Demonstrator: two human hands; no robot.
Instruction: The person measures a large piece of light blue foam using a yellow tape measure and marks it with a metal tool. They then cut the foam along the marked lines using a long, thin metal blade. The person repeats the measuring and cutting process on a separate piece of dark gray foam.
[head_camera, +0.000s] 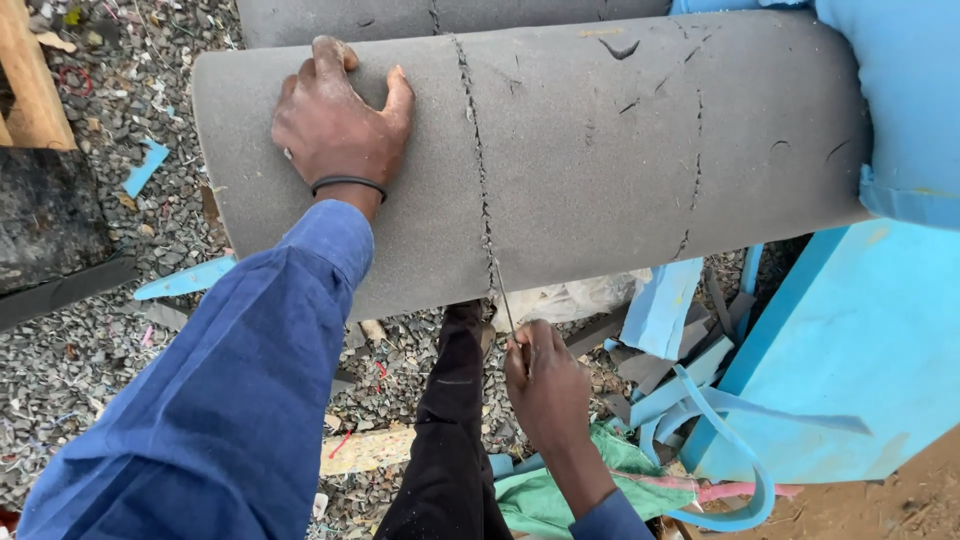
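A large roll of grey foam (600, 150) lies across the upper part of the head view, with a stitched seam (478, 150) running down its face. My left hand (335, 120) rests flat on the roll near its left end, fingers spread over the top edge. My right hand (545, 385) is below the roll, fingers pinched on a thin needle or thread (506, 305) that comes out of the seam's lower end. My dark trouser leg (450, 430) shows below.
Blue foam slabs (850, 340) stand at the right, with blue offcut strips (700, 400) and green cloth (560, 495) on the gravel ground (90, 330). A wooden board (30, 80) and a dark panel (50, 220) lie at the left.
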